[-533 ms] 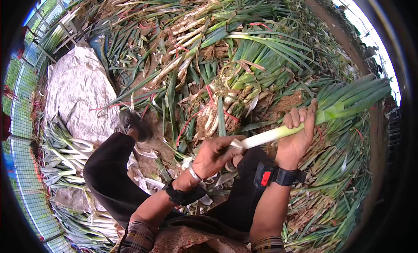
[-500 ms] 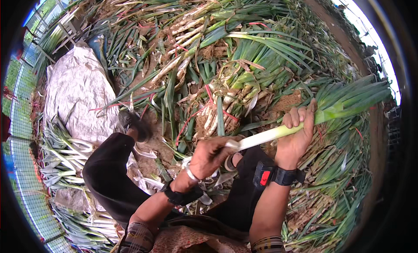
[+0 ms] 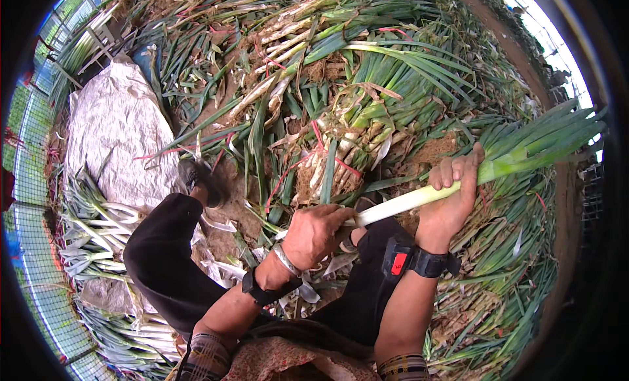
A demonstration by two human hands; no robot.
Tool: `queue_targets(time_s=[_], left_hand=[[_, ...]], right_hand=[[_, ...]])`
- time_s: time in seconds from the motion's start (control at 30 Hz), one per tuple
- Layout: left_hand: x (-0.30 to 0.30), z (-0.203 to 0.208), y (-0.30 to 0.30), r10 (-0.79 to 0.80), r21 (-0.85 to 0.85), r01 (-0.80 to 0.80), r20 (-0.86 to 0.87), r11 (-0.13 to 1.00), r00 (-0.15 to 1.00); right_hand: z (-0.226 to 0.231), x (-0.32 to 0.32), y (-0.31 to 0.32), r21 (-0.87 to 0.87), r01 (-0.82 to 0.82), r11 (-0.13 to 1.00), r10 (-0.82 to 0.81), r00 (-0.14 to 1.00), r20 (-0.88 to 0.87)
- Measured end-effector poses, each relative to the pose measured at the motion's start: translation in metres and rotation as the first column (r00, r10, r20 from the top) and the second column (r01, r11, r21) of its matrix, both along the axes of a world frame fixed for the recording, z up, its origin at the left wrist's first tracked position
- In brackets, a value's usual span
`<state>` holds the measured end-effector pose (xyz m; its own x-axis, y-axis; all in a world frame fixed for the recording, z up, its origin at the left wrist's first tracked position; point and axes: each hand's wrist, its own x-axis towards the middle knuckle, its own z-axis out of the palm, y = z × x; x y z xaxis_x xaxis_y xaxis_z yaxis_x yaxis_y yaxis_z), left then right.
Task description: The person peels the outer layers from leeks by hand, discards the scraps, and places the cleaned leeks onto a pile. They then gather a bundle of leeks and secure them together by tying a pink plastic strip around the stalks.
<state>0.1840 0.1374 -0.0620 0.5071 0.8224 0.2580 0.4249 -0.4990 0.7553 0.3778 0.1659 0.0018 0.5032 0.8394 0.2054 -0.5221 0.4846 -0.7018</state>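
Lining the far left, a mesh fence (image 3: 33, 204) runs behind a white sheet (image 3: 118, 138) and pale leeks (image 3: 98, 235); a bent knee (image 3: 164, 233) stands between these and the left hand (image 3: 313, 237). Its fingers curl at the white end of the held leek (image 3: 401, 203) — what they pinch is hidden. Just beyond lies a bundle (image 3: 341, 145) with red ties (image 3: 348, 168). The right hand (image 3: 453, 194) wraps its fingers around the shaft, above a leafy heap (image 3: 504, 296). Half a second ago a white flap showed at the left fingers; now that hand has rolled, back upward — and the leek's leaf tips reach farther right.
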Motion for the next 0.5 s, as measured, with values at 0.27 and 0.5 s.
queue_targets(time_s=[0.27, 0.5], left_hand=[[-0.029, -0.035, -0.008, 0.621, -0.753, 0.289, 0.653, 0.591, 0.434], [-0.127, -0.030, -0.012, 0.711, -0.765, 0.096, 0.631, 0.637, 0.310]], right_hand=[[0.005, 0.019, -0.002, 0.117, -0.087, 0.989, 0.093, 0.994, -0.048], [-0.009, 0.090, -0.020, 0.142, -0.125, 0.982, 0.172, 0.899, -0.402]])
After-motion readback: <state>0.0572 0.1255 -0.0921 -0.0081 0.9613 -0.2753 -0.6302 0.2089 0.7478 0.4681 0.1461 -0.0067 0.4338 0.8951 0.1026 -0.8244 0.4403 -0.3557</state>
